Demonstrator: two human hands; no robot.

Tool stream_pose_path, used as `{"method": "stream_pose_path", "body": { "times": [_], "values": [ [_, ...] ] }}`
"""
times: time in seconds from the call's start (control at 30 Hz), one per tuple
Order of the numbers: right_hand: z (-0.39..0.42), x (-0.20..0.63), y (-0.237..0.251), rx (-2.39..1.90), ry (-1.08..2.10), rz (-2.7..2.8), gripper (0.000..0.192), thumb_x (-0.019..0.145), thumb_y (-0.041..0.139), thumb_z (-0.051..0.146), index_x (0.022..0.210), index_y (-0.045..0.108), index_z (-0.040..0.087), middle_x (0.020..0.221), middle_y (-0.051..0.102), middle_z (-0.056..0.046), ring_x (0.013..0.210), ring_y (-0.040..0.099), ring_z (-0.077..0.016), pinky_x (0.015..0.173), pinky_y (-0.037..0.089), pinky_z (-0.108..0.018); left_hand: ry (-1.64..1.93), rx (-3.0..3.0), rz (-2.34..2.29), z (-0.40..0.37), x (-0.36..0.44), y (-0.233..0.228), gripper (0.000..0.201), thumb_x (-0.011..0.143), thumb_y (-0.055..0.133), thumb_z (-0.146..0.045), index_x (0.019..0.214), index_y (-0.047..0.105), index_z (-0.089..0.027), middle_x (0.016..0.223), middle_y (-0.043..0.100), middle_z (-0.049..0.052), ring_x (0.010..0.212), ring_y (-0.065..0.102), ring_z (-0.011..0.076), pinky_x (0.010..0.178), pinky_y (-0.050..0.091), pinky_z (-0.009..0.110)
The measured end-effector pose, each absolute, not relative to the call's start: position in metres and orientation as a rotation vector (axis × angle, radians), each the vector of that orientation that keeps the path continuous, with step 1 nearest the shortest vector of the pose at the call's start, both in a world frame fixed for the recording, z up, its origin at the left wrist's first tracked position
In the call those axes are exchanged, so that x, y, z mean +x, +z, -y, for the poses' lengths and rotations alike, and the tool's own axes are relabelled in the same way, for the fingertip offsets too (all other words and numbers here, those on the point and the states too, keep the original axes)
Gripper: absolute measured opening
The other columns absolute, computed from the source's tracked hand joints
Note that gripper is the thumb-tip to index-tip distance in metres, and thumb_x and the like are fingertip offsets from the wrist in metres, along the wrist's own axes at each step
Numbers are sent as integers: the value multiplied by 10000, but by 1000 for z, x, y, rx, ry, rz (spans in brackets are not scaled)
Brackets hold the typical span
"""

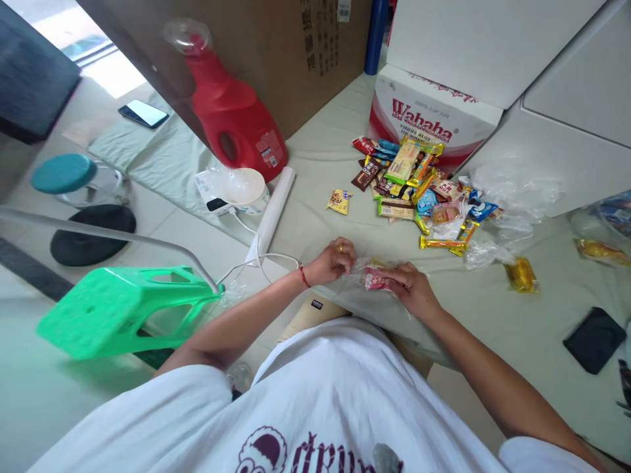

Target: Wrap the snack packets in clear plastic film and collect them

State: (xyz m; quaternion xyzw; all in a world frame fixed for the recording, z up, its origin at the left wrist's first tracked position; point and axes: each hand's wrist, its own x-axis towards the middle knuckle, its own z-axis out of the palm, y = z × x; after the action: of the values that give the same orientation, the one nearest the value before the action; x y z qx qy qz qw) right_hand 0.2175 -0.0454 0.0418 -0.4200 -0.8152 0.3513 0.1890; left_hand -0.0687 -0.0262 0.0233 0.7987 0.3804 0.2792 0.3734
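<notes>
My left hand (pixel 338 259), with a ring and a red wrist cord, pinches the edge of a clear plastic bag (pixel 355 268) near the front edge of the cloth-covered surface. My right hand (pixel 413 289) is closed on a red snack packet (pixel 374 280), which seems to lie inside the bag; its fingers partly cover the packet. Beyond my hands lies a small yellow snack packet (pixel 339 202). To its right is a heap of wrapped snacks (pixel 405 163) in many colours, piled against a Wahaha carton (pixel 434 118).
Crumpled clear plastic (pixel 517 197) lies right of the heap, near a yellow packet (pixel 521 274) and a dark pouch (pixel 594 340). At left stand a red jug (pixel 236 112), a white tub (pixel 249 190) and a green stool (pixel 118 309). A white cable (pixel 261 256) runs left of my hands.
</notes>
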Motion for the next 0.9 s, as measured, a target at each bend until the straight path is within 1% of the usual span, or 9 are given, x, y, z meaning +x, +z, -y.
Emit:
{"method": "stream_pose_path", "body": {
  "times": [0.13,0.27,0.37,0.43,0.5,0.57,0.63,0.77,0.9],
  "values": [
    [54,218,33,-1157,835,2265,348,1012,526,257,1234,777,348,803,624,-55,804,540,-225,784,470,-374,671,1968,-1033,31,-87,19,268,845,554,-324,598,619,-241,852,720,89,972,634,237,988,504,440],
    [58,220,26,-1139,757,2272,316,1009,538,264,1153,811,333,754,573,-50,791,529,-221,770,462,-373,853,1756,-1639,29,-74,13,304,939,451,-347,985,715,-203,1267,659,136,1207,567,262,1057,467,479],
    [56,222,26,-1125,771,2274,314,1012,539,259,1150,813,326,755,566,-47,781,529,-216,768,464,-369,667,1815,-1769,33,-58,18,303,851,670,-467,1028,729,-228,1434,572,125,1410,401,353,1137,372,575],
    [54,224,26,-1118,807,2262,308,1007,551,249,1154,812,320,762,573,-48,785,534,-217,763,467,-366,526,1909,-1654,40,-53,27,233,747,790,-400,894,723,-233,1369,627,92,1371,458,355,1108,412,535],
    [51,225,26,-1110,854,2261,296,995,574,236,1143,814,329,785,596,-50,800,545,-218,774,471,-368,512,1834,-1560,48,-50,40,145,773,751,-331,781,662,-216,1069,722,62,1107,638,276,939,518,415],
    [48,224,25,-1093,893,2275,290,990,587,229,1130,815,342,808,618,-51,817,556,-217,800,472,-373,559,1620,-1510,55,-44,54,178,826,682,-335,730,592,-214,733,660,1,750,657,189,685,510,304],
    [46,220,25,-1075,895,2290,293,999,574,228,1120,817,339,806,622,-52,823,556,-215,816,466,-375,579,1439,-1456,59,-28,64,215,864,631,-373,726,576,-217,581,571,-42,567,583,147,557,435,262],
    [50,217,27,-1001,795,2342,303,1005,542,230,1089,822,311,814,630,-67,836,545,-223,801,453,-382,555,1470,-1468,62,16,64,361,973,439,-329,686,621,-207,605,637,0,614,612,160,600,443,275],
    [57,237,36,-889,859,2333,313,1017,523,263,1216,759,315,1024,688,-76,983,605,-233,921,486,-426,516,1754,-1642,68,39,50,252,972,498,-286,879,727,-236,914,750,44,856,676,215,713,468,315]
  ]
}}
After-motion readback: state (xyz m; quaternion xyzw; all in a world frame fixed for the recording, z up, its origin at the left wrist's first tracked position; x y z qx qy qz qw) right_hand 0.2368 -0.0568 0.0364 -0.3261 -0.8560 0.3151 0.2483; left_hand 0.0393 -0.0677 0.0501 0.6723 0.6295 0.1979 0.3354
